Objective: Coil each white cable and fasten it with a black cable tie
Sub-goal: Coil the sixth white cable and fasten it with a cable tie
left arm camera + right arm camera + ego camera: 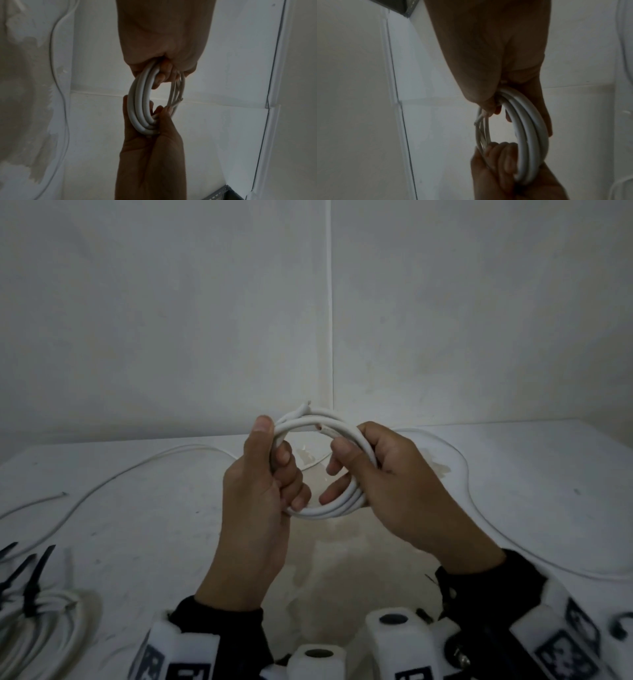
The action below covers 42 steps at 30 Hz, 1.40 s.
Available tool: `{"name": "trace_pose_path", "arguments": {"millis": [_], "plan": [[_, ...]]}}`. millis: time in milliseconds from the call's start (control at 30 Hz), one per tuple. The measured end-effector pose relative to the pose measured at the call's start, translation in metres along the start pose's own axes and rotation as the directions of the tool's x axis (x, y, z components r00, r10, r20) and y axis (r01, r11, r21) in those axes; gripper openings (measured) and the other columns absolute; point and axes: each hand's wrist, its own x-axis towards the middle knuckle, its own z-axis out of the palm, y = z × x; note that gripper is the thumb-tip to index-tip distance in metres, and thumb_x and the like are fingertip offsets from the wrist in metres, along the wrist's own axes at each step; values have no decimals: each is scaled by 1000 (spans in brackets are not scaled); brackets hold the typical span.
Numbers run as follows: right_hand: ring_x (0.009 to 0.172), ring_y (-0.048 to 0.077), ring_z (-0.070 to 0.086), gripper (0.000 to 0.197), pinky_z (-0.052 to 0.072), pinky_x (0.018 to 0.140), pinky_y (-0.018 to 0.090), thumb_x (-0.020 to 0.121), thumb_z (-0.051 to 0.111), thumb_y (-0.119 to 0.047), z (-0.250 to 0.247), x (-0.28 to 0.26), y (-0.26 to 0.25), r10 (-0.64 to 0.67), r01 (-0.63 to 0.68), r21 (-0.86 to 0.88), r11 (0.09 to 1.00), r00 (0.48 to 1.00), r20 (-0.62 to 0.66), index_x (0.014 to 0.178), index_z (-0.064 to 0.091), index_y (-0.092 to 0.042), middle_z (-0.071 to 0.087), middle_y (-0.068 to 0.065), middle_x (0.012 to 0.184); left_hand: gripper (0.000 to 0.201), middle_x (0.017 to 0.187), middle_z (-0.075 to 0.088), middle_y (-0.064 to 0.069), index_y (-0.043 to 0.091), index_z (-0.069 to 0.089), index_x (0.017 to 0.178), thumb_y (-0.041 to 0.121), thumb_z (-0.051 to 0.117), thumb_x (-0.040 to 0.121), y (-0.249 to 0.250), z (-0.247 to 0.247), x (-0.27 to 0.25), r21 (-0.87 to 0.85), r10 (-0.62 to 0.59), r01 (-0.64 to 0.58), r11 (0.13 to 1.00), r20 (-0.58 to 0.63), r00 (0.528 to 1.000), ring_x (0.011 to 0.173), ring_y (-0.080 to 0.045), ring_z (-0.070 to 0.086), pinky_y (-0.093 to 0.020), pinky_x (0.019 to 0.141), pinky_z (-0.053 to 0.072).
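Note:
A white cable wound into a coil [325, 511] of several loops is held in the air above the white table [171, 542]. My left hand [274, 470] grips the coil's left side, thumb up along the loops and fingers curled through the ring. My right hand [346, 460] grips the right side, fingers wrapped round the loops. Two cut cable ends [306, 407] stick out at the top of the coil. The left wrist view shows the coil [140, 108] edge-on between both hands, and so does the right wrist view, with the coil [530, 135]. No tie is on this coil.
At the lower left lies another coiled white cable [44, 618] bound with black cable ties [34, 583]. Loose white cables trail across the table on the left [137, 470] and right [479, 508]. A thin wire [34, 503] lies at the left. Walls stand close behind.

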Motion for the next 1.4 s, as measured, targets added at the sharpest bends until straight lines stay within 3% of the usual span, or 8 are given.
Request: {"name": "trace_pose_path", "arguments": {"millis": [167, 400, 733, 867, 967, 1067, 1200, 1400], "plan": [[57, 15, 67, 18, 56, 61, 31, 93, 46, -20, -4, 1, -2, 35, -35, 96, 995, 999, -2, 75, 48, -18, 54, 0, 62, 44, 41, 24, 8, 15, 38, 56, 37, 37, 94, 0, 2, -1, 0, -4, 4, 1000, 33, 999, 33, -5, 22, -15, 36, 28], [62, 5, 64, 21, 45, 48, 11, 95, 43, -23, -3, 0, 9, -264, 205, -365, 908, 957, -120, 116, 45, -21, 55, -8, 63, 43, 40, 27, 8, 14, 40, 55, 37, 40, 92, -4, 5, -4, 31, -27, 26, 999, 46, 999, 33, -5, 25, -17, 37, 32], [69, 13, 66, 18, 58, 71, 27, 90, 48, -2, -13, 0, -3, -116, 109, 135, 985, 992, 45, 92, 56, -17, 65, -7, 67, 43, 42, 26, 8, 14, 41, 57, 37, 38, 94, -1, 5, -2, 33, -19, 18, 999, 26, 999, 34, -5, 23, -17, 36, 31], [77, 14, 67, 24, 57, 77, 27, 90, 48, -3, -16, 2, -3, -80, 65, 150, 987, 992, 95, 104, 56, -21, 66, 0, 87, 43, 41, 27, 9, 14, 40, 57, 37, 39, 93, 3, -2, 2, 74, -5, 4, 997, 10, 1000, 34, -5, 24, -16, 35, 29], [90, 5, 64, 23, 50, 82, 15, 87, 56, -21, -17, 1, -2, -109, 97, 91, 991, 983, 144, 106, 55, -33, 65, -15, 101, 44, 38, 28, 6, 14, 41, 54, 35, 42, 93, 2, -7, 3, 173, -44, 43, 984, 6, 999, 33, -5, 24, -16, 34, 27], [93, -2, 61, 22, 47, 84, 13, 86, 47, -40, -10, 0, 1, -151, 156, -15, 988, 975, 166, 107, 53, -39, 65, -14, 97, 46, 37, 30, 7, 15, 43, 50, 35, 43, 92, 0, -5, -1, 320, -93, 67, 945, 67, 993, 33, -5, 27, -16, 35, 28], [68, 2, 60, 19, 43, 64, 11, 88, 38, -36, -9, 1, 6, -229, 257, -183, 949, 960, 164, 101, 51, -39, 56, -13, 69, 48, 39, 31, 9, 17, 44, 48, 35, 43, 92, 6, -4, -2, 378, -112, 67, 924, 99, 989, 35, -6, 27, -16, 36, 28], [63, 3, 57, 30, 39, 60, 7, 91, 39, -31, -8, 1, 7, -337, 351, -291, 890, 936, 100, 118, 51, -28, 54, -12, 66, 44, 40, 32, 8, 14, 44, 55, 39, 43, 91, 11, -4, -4, 416, -129, 74, 906, 106, 986, 35, -6, 27, -17, 36, 29]]}}
